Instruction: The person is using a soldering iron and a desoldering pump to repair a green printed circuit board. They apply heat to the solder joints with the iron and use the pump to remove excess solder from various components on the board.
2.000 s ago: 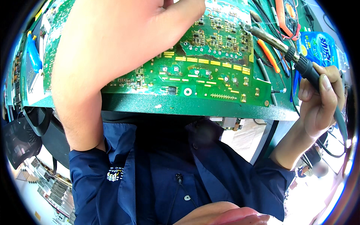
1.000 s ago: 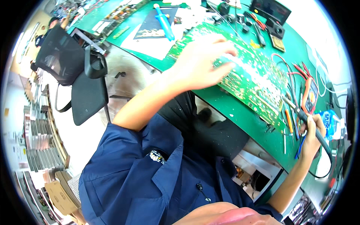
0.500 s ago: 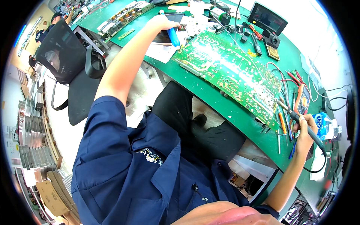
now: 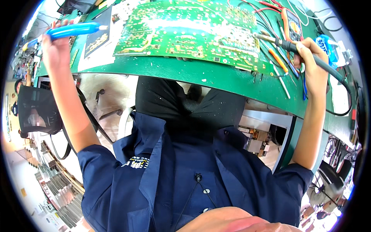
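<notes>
My left hand is closed on a long blue tool with a pale nozzle, raised over the left part of the bench, beside a dark sheet on white paper. My right hand grips a soldering iron by its dark handle; the metal tip reaches over the right side of a large green circuit board, though whether it touches is unclear. Orange, white and blue hand tools lie just right of the board.
Red leads and an orange multimeter lie behind the tools, near a blue-labelled package. The green bench edge runs above my lap. Black chairs stand at the left, with other people at the far left edge.
My left hand moved off the board, took hold of the blue tool and lifted it leftward. The view swung left and back. My right hand keeps the soldering iron.
</notes>
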`<act>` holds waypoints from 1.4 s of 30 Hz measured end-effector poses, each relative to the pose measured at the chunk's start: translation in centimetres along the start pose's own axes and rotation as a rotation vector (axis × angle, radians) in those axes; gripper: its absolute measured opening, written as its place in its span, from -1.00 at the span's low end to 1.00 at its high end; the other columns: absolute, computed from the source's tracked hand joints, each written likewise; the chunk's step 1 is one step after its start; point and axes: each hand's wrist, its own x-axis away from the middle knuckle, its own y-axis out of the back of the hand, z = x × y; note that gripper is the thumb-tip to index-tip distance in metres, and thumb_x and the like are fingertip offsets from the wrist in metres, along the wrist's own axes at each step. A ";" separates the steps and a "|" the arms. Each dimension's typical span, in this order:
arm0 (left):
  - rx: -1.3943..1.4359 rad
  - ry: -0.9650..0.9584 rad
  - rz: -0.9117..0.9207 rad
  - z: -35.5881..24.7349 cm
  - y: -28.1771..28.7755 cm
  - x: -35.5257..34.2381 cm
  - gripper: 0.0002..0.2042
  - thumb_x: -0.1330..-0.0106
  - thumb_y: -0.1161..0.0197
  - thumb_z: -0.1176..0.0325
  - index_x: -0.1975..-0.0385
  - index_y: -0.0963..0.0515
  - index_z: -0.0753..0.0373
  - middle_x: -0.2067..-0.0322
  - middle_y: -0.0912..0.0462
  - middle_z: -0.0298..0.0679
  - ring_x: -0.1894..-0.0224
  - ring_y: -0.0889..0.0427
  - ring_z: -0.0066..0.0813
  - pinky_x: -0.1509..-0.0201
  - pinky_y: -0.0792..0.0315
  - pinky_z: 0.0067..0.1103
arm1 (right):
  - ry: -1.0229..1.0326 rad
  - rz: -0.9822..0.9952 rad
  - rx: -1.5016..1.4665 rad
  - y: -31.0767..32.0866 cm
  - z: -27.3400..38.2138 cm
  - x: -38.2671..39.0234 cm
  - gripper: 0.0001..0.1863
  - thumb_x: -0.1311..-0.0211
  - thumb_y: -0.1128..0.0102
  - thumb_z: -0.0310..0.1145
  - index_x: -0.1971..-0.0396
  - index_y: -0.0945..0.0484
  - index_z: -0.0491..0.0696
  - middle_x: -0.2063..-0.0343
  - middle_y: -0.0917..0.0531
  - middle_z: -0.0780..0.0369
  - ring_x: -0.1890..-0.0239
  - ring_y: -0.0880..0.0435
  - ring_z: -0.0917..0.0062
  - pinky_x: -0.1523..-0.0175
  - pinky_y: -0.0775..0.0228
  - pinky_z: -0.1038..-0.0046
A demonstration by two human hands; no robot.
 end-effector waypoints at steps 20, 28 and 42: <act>0.449 -0.160 -0.177 9.7 -29.0 6.4 -0.66 -0.20 -0.07 0.00 0.41 -0.23 0.15 0.62 -0.30 -0.36 0.58 -0.32 -0.55 0.41 -0.32 -0.57 | 0.035 0.046 -0.054 0.0 -1.1 -0.4 -0.83 -0.11 -0.06 -0.33 0.53 -0.49 -0.13 0.72 -0.47 0.35 0.64 -0.39 0.78 0.50 -0.22 0.74; 0.366 -0.099 -0.240 13.3 -30.4 5.8 -0.57 -0.22 -0.03 -0.02 0.19 -0.23 0.24 0.62 -0.27 -0.36 0.61 -0.30 -0.60 0.51 -0.31 -0.63 | 0.048 0.028 0.011 -0.1 -1.0 -0.3 -0.82 -0.14 0.00 -0.37 0.55 -0.45 -0.16 0.75 -0.41 0.33 0.68 -0.31 0.75 0.53 -0.12 0.71; 0.276 -0.158 -0.177 13.9 -31.2 6.2 -0.59 -0.24 0.02 -0.05 0.29 -0.19 0.22 0.64 -0.26 -0.35 0.63 -0.31 -0.57 0.54 -0.31 -0.63 | 0.009 0.006 -0.026 -0.2 -1.6 -0.5 -0.81 -0.15 0.01 -0.34 0.53 -0.46 -0.15 0.74 -0.41 0.34 0.67 -0.31 0.76 0.53 -0.13 0.73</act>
